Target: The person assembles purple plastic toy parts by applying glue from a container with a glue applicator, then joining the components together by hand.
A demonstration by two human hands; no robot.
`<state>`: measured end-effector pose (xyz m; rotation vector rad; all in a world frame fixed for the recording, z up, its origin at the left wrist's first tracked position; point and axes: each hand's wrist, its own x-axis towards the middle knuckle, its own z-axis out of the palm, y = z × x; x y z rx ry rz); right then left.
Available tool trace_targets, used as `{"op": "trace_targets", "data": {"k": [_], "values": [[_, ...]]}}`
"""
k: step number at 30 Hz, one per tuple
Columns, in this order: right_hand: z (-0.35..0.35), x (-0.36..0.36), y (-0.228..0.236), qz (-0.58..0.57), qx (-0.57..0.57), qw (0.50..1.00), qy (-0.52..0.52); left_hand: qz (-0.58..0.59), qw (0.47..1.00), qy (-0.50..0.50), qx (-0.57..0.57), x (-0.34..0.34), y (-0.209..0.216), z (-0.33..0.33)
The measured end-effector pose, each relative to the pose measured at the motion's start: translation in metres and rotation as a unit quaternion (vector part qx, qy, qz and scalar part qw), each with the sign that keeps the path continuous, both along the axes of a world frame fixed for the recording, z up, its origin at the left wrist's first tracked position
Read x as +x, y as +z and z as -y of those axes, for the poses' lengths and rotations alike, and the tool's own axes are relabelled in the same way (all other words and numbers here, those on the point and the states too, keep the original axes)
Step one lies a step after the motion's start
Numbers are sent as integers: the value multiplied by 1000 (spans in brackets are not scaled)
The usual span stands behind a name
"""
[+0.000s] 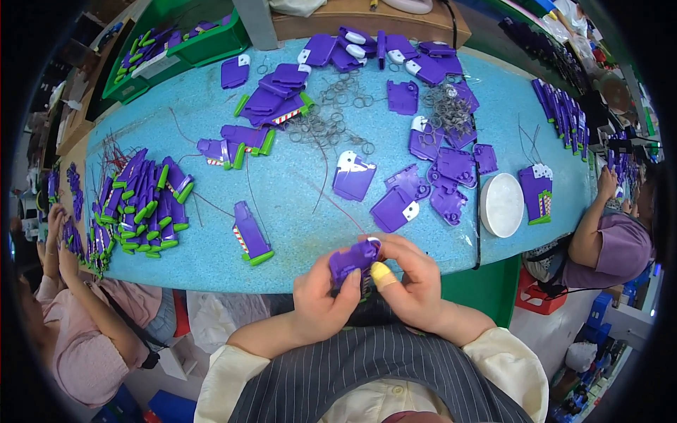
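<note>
Close to my body, just over the table's near edge, both hands hold a small purple plastic shell piece (352, 258). My left hand (326, 295) grips its left side, thumb pressed on the face. My right hand (407, 276) has its fingers closed at the right end, where a bit of white shows; its thumb wears a yellow cover. A thin red wire (343, 213) runs toward the piece. Nearest on the table lie a purple and green wing part with a striped edge (250, 233) and a purple plate with a white corner (395, 209).
A heap of purple and green parts (144, 204) covers the table's left. Wire rings (328, 121) lie among purple shells at the middle and back. A white bowl (502, 205) stands at right. A green crate (211, 44) is back left. Co-workers (92, 331) sit at both sides.
</note>
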<state>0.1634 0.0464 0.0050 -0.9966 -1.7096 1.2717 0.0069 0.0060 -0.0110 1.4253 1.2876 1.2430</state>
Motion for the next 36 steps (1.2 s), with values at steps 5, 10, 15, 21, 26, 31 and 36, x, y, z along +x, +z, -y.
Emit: {"op": "trace_targets", "data": {"k": [5, 10, 15, 21, 26, 31, 36], "values": [[-11, -6, -2, 0, -6, 1000, 21, 257, 961, -38, -97, 0, -6, -4], [-16, -10, -6, 19, -8, 1000, 12, 348, 924, -75, -137, -5, -3, -7], [-34, -12, -4, -140, -111, 984, 10, 391, 893, -114, -191, -9, -1, -5], [6, -14, -20, -177, -170, 969, 26, 321, 940, -71, -95, -4, -4, 2], [13, -20, -12, -206, -168, 964, 9, 244, 968, -26, -46, 7, -8, 11], [-11, -1, 7, 74, -44, 991, 103, 283, 957, -24, -65, 9, -5, 7], [-86, 24, 22, 288, 125, 931, -188, 354, 928, -29, -115, -5, 0, 3]]}}
